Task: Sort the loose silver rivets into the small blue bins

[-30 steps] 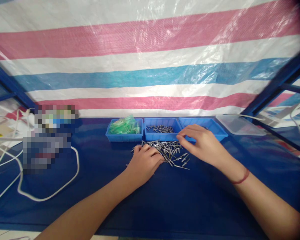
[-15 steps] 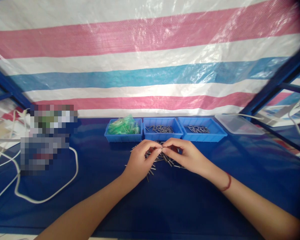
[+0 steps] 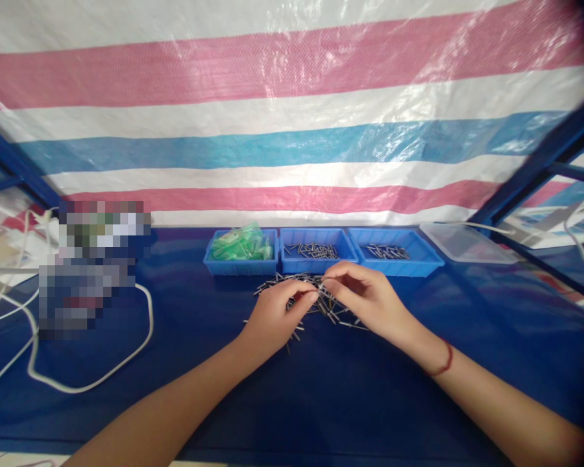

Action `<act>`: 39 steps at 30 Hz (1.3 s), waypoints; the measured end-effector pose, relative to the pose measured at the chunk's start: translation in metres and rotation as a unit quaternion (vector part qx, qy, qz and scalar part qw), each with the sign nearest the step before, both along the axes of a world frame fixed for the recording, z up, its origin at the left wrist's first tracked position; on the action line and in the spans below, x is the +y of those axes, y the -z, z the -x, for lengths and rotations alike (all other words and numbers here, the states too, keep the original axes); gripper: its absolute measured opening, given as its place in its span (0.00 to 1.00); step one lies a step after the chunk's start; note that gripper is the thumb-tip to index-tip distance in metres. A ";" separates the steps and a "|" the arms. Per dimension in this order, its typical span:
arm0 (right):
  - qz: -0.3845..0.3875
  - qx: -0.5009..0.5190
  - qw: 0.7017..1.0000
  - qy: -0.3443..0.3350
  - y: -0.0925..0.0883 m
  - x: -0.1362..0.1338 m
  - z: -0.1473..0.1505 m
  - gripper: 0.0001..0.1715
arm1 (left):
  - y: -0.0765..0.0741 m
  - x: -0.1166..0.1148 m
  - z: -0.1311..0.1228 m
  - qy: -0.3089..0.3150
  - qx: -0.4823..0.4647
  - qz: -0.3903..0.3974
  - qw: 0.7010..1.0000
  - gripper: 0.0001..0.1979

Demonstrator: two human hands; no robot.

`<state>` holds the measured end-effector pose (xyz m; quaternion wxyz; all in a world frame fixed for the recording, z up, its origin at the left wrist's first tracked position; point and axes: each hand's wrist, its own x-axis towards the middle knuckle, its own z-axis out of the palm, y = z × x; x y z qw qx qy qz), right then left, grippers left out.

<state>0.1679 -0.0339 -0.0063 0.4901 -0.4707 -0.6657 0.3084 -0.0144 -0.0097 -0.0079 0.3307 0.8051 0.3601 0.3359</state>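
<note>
Over a loose pile of thin metal rods (image 3: 331,312) on the blue table (image 3: 321,395), my two hands meet almost fingertip to fingertip. My left hand (image 3: 274,314) has its thumb and index finger pinched together. My right hand (image 3: 367,298), with a dark red band at the wrist, also pinches with thumb and index finger. Something small and shiny shows between the fingertips, too small and blurred to name. Part of the pile is hidden behind both hands.
Behind the pile stand three blue bins: the left bin (image 3: 242,267) with green plastic bags, the middle bin (image 3: 299,264) and the right bin (image 3: 394,268) with small metal pieces. A clear plastic lid (image 3: 467,246) lies farther right. A white cable (image 3: 150,324) loops at left.
My fingertips have drawn slightly apart. The right hand has shifted a little up and to the right, and more of the pile shows between the hands.
</note>
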 end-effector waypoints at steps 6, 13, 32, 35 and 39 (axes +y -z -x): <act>0.025 -0.012 0.999 -0.019 -0.001 0.000 0.000 0.10 | 0.002 0.000 0.001 -0.002 0.007 -0.014 1.000 0.06; 0.050 -0.058 0.997 -0.028 -0.002 -0.001 0.002 0.08 | 0.004 0.002 0.002 -0.060 -0.036 0.019 0.997 0.07; 0.044 -0.033 0.998 -0.040 0.007 0.002 0.004 0.15 | 0.004 0.005 -0.001 -0.028 -0.147 0.105 0.983 0.09; 0.027 -0.033 0.999 -0.015 0.005 0.003 0.001 0.14 | 0.006 0.006 0.001 -0.038 -0.108 0.080 0.990 0.09; -0.037 -0.107 0.992 0.048 -0.010 0.005 -0.014 0.14 | 0.004 0.004 0.004 -0.018 -0.006 -0.015 1.000 0.09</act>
